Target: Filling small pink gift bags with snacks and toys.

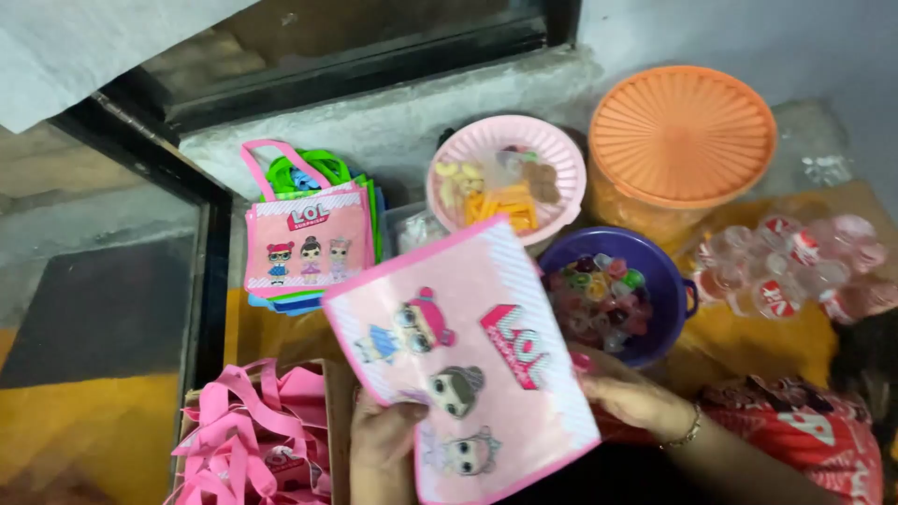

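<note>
Pink flat gift bag with cartoon doll print is held near centre, tilted. Left hand grips its near edge; right hand pinches its right edge, beside the purple bowl of sweets. Recommended: support both edges, spread the mouth wide.

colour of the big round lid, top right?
Orange, with ribs fanning out from the centre; the lid shows in the head view.
</note>
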